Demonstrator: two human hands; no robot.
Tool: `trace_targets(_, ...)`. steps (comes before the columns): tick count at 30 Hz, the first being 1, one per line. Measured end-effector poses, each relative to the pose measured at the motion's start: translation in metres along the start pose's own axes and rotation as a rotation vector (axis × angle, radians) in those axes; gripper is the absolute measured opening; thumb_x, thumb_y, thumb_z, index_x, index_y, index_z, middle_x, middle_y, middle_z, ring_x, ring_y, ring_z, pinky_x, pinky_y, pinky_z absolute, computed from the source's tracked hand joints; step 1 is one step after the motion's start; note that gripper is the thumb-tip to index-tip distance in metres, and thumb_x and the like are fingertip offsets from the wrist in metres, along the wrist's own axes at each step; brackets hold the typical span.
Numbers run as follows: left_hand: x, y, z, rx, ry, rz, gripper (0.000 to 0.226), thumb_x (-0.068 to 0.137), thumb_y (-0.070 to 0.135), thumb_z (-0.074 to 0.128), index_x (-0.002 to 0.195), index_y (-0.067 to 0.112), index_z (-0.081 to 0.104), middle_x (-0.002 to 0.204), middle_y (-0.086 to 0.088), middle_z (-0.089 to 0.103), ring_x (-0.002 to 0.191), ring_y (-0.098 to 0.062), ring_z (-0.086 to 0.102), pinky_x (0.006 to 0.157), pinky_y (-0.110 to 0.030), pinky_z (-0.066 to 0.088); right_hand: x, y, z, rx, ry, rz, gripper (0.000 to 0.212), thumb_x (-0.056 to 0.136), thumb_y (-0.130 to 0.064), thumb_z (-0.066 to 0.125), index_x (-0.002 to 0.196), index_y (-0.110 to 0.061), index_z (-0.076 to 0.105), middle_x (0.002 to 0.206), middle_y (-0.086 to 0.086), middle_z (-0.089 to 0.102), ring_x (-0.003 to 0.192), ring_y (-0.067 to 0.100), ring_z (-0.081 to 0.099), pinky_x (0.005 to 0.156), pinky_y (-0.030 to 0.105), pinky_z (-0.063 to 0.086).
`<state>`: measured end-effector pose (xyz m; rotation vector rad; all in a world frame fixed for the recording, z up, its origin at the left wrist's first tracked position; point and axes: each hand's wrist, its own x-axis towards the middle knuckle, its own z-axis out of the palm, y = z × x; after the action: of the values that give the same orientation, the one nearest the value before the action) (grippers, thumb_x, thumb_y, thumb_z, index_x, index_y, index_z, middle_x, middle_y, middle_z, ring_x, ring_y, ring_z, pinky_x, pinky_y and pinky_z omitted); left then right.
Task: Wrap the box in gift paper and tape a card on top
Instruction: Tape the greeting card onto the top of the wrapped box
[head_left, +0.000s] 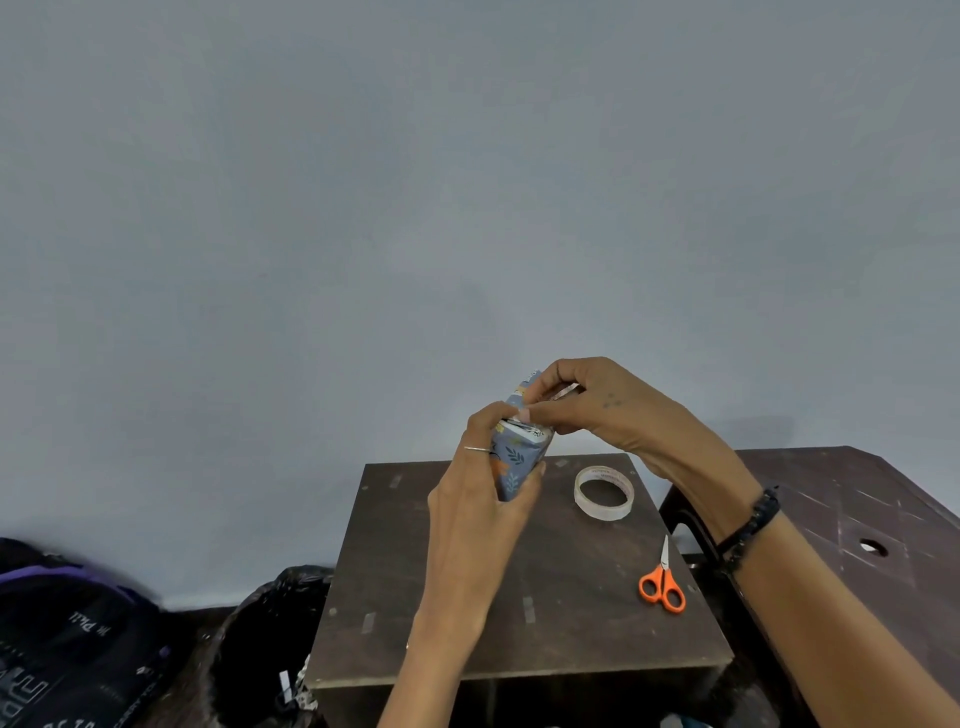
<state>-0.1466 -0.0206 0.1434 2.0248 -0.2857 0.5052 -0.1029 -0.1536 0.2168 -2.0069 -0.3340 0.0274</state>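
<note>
A small box (517, 460) wrapped in blue-grey gift paper with a leaf print is held upright above the dark brown table (519, 613). My left hand (478, 499) grips the box around its lower side. My right hand (587, 410) comes over the top and pinches the folded paper at the box's upper end. A roll of clear tape (604, 492) lies on the table to the right of the box. Orange-handled scissors (662, 581) lie nearer the table's right edge. No card shows in view.
A black bin with a plastic liner (265, 644) stands left of the table. A dark backpack (78, 639) lies at the far left. A dark brown plastic stool (852, 525) sits right of the table. A plain grey wall (467, 208) fills the background.
</note>
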Motion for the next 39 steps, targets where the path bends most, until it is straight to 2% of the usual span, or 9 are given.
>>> trace_targets(3,-0.001,-0.001,0.000,0.012,0.013,-0.007,0.054,0.083,0.028,0.068,0.106,0.058,0.030,0.092,0.025,0.051,0.082,0.021,0.051,0.064,0.005,0.035,0.002,0.003,0.000,-0.016,0.047,-0.010,0.024,0.076,-0.018,0.075,0.092,-0.026,0.059,0.097,-0.005,0.058,0.075,0.003,0.055,0.061,0.013,0.046)
trace_targets(6,0.000,-0.004,0.001,0.024,0.035,0.011,0.059,0.083,0.028,0.068,0.112,0.061,0.029,0.109,0.023,0.051,0.087,0.023,0.049,0.067,0.008,0.032,0.003,0.005,0.001,0.068,0.054,0.032,0.044,0.076,-0.013,0.075,0.110,-0.025,0.050,0.095,-0.006,0.051,0.075,0.006,0.053,0.052,0.009,0.046)
trace_targets(13,0.004,-0.013,-0.001,0.020,0.050,0.045,0.050,0.083,0.023,0.068,0.127,0.036,0.046,0.123,0.013,0.056,0.102,-0.002,0.056,0.075,0.006,0.035,0.008,0.017,0.016,0.304,0.153,0.096,0.031,0.082,-0.011,0.069,0.105,-0.022,0.052,0.093,-0.004,0.051,0.045,-0.001,0.049,0.050,0.013,0.044)
trace_targets(20,0.001,-0.013,-0.001,0.058,0.078,0.099,0.044,0.085,0.020,0.065,0.124,0.030,0.050,0.125,0.011,0.055,0.101,-0.005,0.057,0.078,0.005,0.034,0.010,0.023,0.026,0.244,0.300,0.020,0.030,0.085,-0.019,0.066,0.112,-0.016,0.052,0.089,-0.002,0.057,0.052,0.004,0.049,0.048,0.012,0.042)
trace_targets(24,0.000,-0.011,0.001,0.088,0.098,0.214,0.043,0.088,0.015,0.061,0.116,0.039,0.040,0.128,0.004,0.053,0.095,-0.001,0.052,0.078,0.005,0.034,0.008,0.022,0.027,0.233,0.307,0.023,0.031,0.085,-0.021,0.066,0.112,-0.015,0.052,0.090,-0.003,0.058,0.055,0.007,0.049,0.049,0.012,0.043)
trace_targets(29,0.003,-0.014,0.008,0.078,0.154,0.307,0.037,0.085,0.020,0.058,0.113,0.037,0.040,0.135,-0.007,0.047,0.103,-0.006,0.049,0.084,0.011,0.026,0.005,0.024,0.028,0.236,0.332,0.021,0.027,0.088,-0.021,0.063,0.111,-0.014,0.053,0.092,-0.005,0.058,0.056,0.007,0.050,0.047,0.011,0.043)
trace_targets(32,0.003,-0.018,0.011,0.031,0.160,0.339,0.037,0.087,0.014,0.062,0.111,0.037,0.044,0.139,0.002,0.040,0.108,-0.008,0.052,0.086,0.001,0.038,0.001,0.025,0.028,0.234,0.346,0.014,0.026,0.088,-0.022,0.063,0.111,-0.014,0.053,0.093,-0.007,0.058,0.060,0.005,0.052,0.045,0.010,0.041)
trace_targets(35,-0.001,-0.017,0.016,0.077,0.222,0.374,0.028,0.086,0.022,0.056,0.112,0.031,0.046,0.142,-0.008,0.043,0.108,-0.021,0.062,0.079,-0.023,0.053,-0.003,0.025,0.028,0.221,0.357,0.016,0.022,0.087,-0.024,0.063,0.106,-0.017,0.054,0.099,-0.006,0.059,0.069,0.007,0.056,0.046,0.010,0.042)
trace_targets(39,-0.003,-0.023,0.023,0.113,0.251,0.441,0.026,0.086,0.031,0.054,0.108,0.019,0.050,0.143,-0.013,0.041,0.102,-0.027,0.066,0.070,-0.031,0.059,-0.006,0.025,0.024,-0.088,0.412,0.025,0.024,0.085,-0.041,0.062,0.100,-0.023,0.054,0.106,-0.001,0.056,0.085,0.017,0.062,0.072,0.032,0.055)
